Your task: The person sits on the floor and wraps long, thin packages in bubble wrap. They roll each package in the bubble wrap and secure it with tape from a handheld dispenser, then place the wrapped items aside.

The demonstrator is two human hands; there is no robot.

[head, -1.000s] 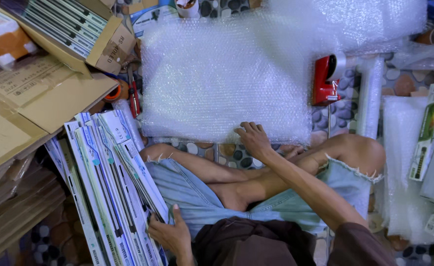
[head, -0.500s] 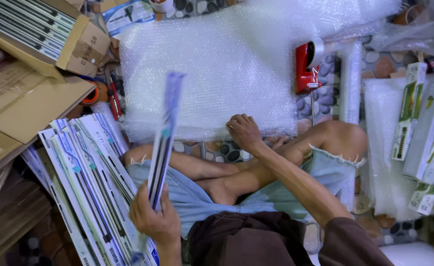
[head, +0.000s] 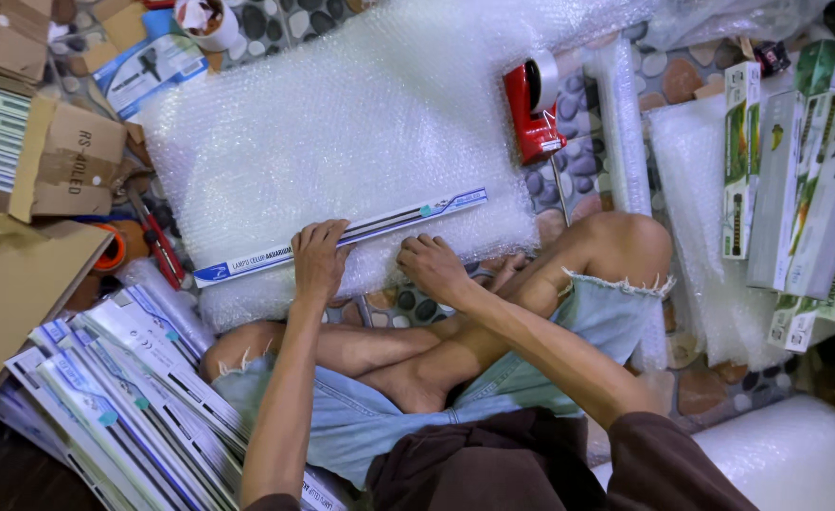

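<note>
Hands (head: 318, 260) press long white box (head: 342, 236) onto bubble wrap (head: 342, 132).

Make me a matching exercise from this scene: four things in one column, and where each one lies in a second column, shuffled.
Things:
1. long slim box
2. red tape dispenser
3. stack of slim boxes
4. green and white boxes

Places:
A. on the floor by the person's left knee
B. on the bubble wrap sheet, under the left hand
C. along the right edge of the view
D. just off the bubble wrap's right edge, beyond the raised right knee

Pairs: 1-B, 2-D, 3-A, 4-C. The right hand rests on the wrap's near edge.
</note>
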